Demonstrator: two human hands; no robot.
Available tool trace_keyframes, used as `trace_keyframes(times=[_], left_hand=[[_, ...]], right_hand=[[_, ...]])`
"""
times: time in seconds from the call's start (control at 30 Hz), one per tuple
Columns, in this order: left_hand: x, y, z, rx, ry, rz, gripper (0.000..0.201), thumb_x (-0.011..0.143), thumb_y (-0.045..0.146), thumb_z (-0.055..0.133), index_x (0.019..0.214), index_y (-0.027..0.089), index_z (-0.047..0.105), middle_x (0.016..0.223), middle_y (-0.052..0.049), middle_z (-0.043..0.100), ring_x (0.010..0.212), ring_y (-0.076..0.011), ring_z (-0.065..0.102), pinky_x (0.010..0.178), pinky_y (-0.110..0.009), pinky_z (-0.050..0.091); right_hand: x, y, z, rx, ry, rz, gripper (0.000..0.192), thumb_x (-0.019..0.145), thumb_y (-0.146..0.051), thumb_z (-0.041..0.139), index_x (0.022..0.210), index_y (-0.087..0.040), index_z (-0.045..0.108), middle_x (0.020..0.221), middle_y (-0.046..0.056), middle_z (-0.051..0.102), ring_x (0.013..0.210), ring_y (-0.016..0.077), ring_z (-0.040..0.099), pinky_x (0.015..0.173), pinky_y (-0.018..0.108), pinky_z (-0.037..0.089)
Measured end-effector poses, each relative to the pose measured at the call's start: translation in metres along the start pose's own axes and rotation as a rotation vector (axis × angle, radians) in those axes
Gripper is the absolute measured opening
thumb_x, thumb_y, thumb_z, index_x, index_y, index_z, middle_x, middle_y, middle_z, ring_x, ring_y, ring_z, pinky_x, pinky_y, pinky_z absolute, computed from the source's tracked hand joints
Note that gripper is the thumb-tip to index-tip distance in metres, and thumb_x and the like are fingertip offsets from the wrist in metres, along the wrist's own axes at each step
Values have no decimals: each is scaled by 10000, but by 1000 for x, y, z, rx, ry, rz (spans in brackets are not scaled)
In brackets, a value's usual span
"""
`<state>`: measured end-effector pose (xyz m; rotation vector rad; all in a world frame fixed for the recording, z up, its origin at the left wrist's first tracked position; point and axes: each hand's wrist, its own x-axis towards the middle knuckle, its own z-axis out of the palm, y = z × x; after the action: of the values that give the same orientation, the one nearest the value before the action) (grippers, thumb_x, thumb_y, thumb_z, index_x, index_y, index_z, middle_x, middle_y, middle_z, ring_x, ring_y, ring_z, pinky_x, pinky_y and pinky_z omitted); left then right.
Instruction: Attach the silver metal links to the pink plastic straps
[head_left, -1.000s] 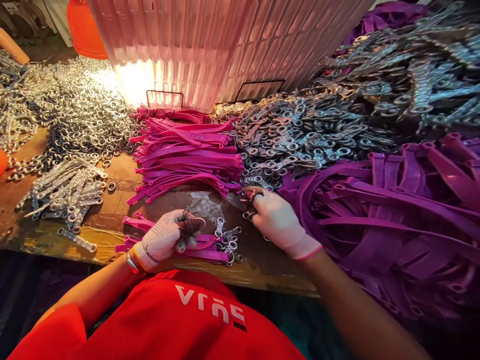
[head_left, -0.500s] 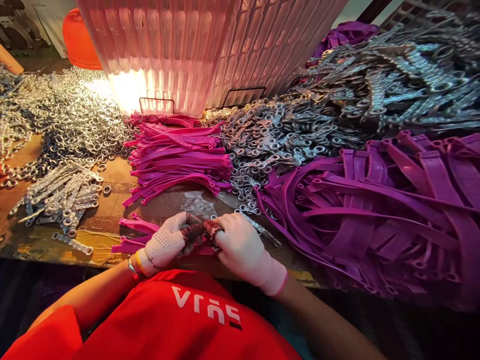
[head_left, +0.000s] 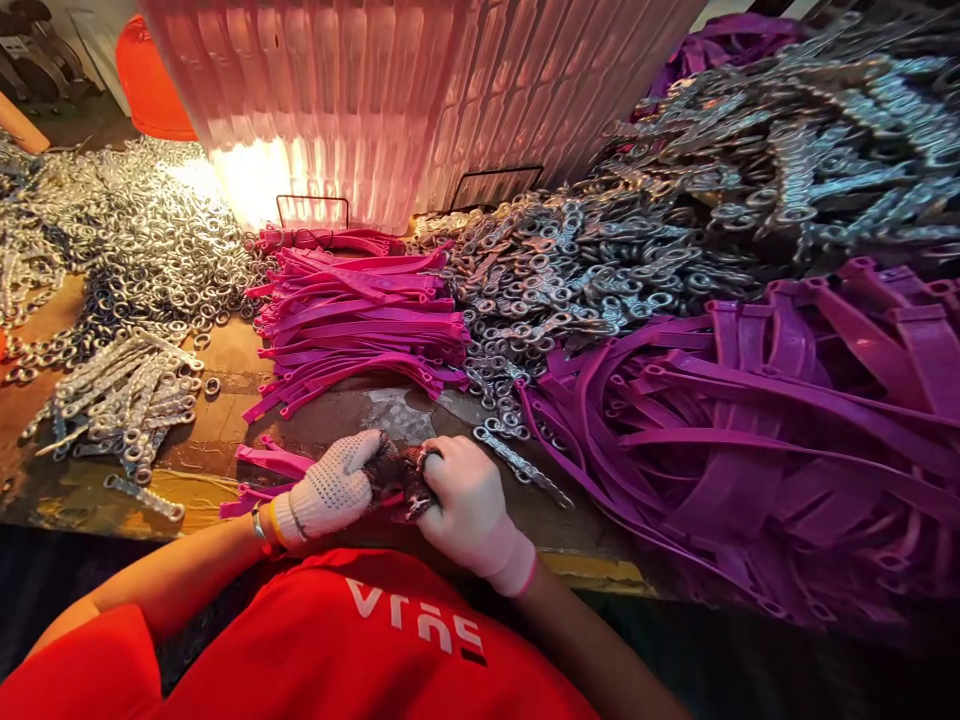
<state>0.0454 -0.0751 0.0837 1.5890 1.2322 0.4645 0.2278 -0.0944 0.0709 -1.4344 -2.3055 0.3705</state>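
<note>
My left hand, in a white dotted glove with dark wrapped fingertips, is closed at the table's front edge. Close beside it, my right hand is closed too, its gloved fingertips dark and meeting the left ones. Whatever they pinch is hidden by the fingers. A few magenta straps lie under and left of my left hand. Past both hands is a stack of magenta straps with small looped ends. A twisted metal link with a ring end lies just right of my right hand.
Purple straps heap over the table's right side. Metal links pile up behind them and at the back left. A smaller bunch of links lies left. Ribbed translucent panels stand at the back, beside an orange object.
My right hand has shifted slightly left and turned more upright. My left hand stays nearly in place, fingertips still against the right ones. The view has moved a little.
</note>
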Motion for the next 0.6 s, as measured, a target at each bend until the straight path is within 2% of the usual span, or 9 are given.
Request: trace_keyframes(times=[0.07,0.13,0.27,0.3,0.37,0.43,0.5,0.6], left_hand=[[6,7,-4,-92,-38,-43,264,907,345,508,713,167,485,669,16,511,621,-106,419,567,-230,343],[12,15,-8,-189,-72,-102,305,898,397,528,705,166,480,630,29,477,569,-90,395,515,-217,323],[27,31,-18,-437,-121,-238,289,894,415,545,747,176,477,582,46,459,424,-56,368,397,-186,265],[31,34,-21,-473,-121,-241,275,893,408,554,762,175,491,571,48,457,405,-51,361,381,-178,257],[39,35,-27,-520,-91,-215,259,896,410,572,822,164,548,549,49,457,391,-50,357,362,-169,261],[45,32,-32,-595,-34,-196,282,896,434,590,896,152,596,563,45,468,395,-46,350,353,-161,261],[49,27,-34,-707,3,-207,289,867,419,643,926,137,618,634,29,502,421,-31,351,351,-148,234],[50,20,-34,-845,23,-272,316,780,343,745,970,117,633,765,-9,566,464,-16,356,357,-137,197]], right_hand=[[3,2,-4,-93,-24,-69,137,714,-249,549,659,-168,644,734,114,605,700,219,477,669,351,345],[5,3,-6,-48,-43,-51,154,732,-263,561,689,-158,666,743,117,622,717,223,504,690,350,363],[12,8,-7,421,-134,149,298,913,-240,415,930,-141,696,866,88,689,787,197,597,719,288,433],[16,11,-9,469,-149,191,318,932,-234,391,951,-142,695,878,83,697,796,193,609,724,280,443],[29,19,-15,374,-101,251,319,924,-226,403,998,-137,700,910,97,705,839,216,616,762,302,449],[52,27,-22,154,13,247,337,895,-211,445,1106,-127,694,995,126,700,931,251,600,833,346,434],[82,34,-26,-30,74,135,356,872,-197,491,1157,-122,689,1142,150,670,1067,280,554,920,389,393],[126,38,-19,-217,11,-78,284,826,-155,536,1027,-105,730,1335,154,588,1208,313,456,998,443,316]])
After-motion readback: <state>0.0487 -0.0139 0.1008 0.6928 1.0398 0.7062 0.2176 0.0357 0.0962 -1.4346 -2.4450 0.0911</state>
